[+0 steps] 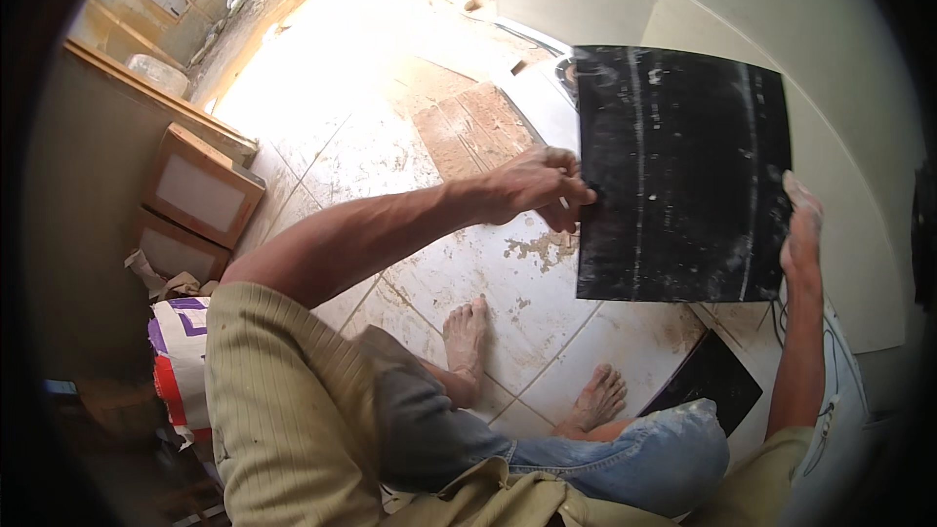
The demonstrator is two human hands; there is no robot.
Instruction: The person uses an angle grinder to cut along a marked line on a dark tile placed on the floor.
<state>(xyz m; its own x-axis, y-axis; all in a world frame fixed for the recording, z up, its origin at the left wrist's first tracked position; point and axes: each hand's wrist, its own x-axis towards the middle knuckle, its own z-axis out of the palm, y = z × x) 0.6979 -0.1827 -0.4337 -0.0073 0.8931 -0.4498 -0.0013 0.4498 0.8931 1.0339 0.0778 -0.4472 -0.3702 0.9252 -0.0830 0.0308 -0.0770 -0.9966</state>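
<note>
Squarely between the two hands: black panel [683,176], raised ahead of the body and off to the right, apparently clear of the floor [420,254]. Lies to the right of the left hand [535,187], to the left of the right hand [802,224]. Long axis roughly away from the body, only slightly longer than wide, allowing for lens bend; two pale streaks run the same way.

Neither hand nearer; both at the panel. Left: fingers bent, tips at the left edge, a little below its middle as viewed, one lapping onto the face. Pinch or mere touch, cannot tell. Right: clamped on the right edge, lower half, so nearer the body than the opposite contact; part of the hold hidden behind.

Face toward the wearer dusty, white smudges. Second panel [717,383], also black, on the floor, right of the right foot [597,398], nearer the body than the held one. Brown board [473,129] beyond the left hand. Pale wall [839,137] along the right.
</note>
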